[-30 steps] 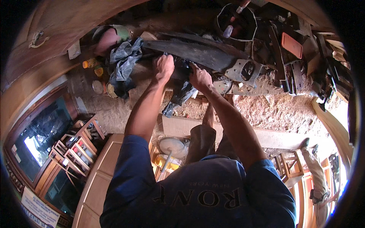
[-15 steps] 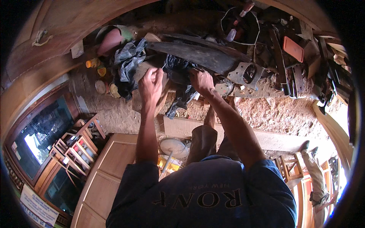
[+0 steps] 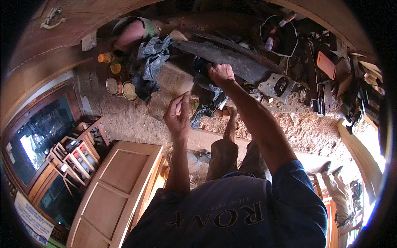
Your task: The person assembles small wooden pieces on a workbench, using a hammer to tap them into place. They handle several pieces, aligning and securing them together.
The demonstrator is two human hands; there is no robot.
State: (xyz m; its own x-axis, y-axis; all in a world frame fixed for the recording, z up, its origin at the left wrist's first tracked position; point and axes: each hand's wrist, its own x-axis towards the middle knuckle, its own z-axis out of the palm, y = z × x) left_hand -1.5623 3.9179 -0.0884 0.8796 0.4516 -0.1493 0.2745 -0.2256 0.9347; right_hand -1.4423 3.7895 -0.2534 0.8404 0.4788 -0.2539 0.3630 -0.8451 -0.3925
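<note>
My right hand [image 3: 222, 75] is closed on a crumpled black plastic bag [image 3: 201, 65], at the near edge of the dark blade of a hand saw [image 3: 225, 58]. Part of the bag is hidden behind that hand. My left hand [image 3: 178, 117] is raised nearer to me, thumb and fingers pinched together; whatever they hold, if anything, is too small to make out. Just beyond it lies a wooden block [image 3: 173, 78]. A second crumpled sheet of black plastic [image 3: 149, 62] rests to the left of the block.
Two round cans [image 3: 128, 90] and a yellow-capped bottle [image 3: 106, 57] stand at the left. Scrap wood and an orange lid [image 3: 326, 65] clutter the right. A panelled wooden door [image 3: 111, 194] leans at lower left. Another person's legs [image 3: 337, 194] show at lower right.
My left hand has drawn back toward me, away from the black bag. My right hand stays at the bag. The view has shifted a little.
</note>
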